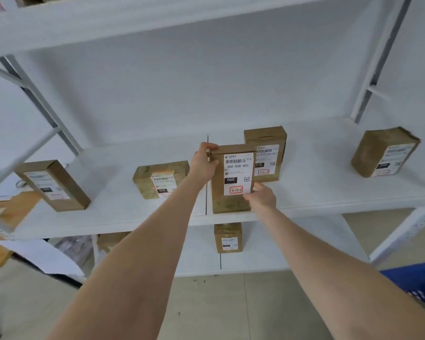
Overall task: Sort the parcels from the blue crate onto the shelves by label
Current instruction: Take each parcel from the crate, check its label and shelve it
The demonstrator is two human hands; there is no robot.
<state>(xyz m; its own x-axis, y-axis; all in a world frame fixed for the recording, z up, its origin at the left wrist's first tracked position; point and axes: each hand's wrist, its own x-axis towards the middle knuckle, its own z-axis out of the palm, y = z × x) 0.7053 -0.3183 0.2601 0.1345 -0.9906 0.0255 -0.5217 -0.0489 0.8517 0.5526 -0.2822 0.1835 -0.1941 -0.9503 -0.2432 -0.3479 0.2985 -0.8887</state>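
Both hands closed on 1 brown parcel (232, 179) held upright at the front edge of the middle shelf (329, 192): left hand (205, 161) pinching the top-left corner, right hand (261, 196) bracing the lower-right side, label marked 3-3-6 facing out. Better to lower the base flat onto the board, then slide back just beside the parcel behind (265, 153) without knocking it. Worth keeping the label forward and letting go only once settled.

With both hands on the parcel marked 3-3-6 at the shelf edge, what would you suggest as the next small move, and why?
Probably slide the held parcel a little further back onto the middle shelf and then let go. The left hand grips its top corner and the right hand its lower side, and its base sits right at the front edge, in front of another parcel.
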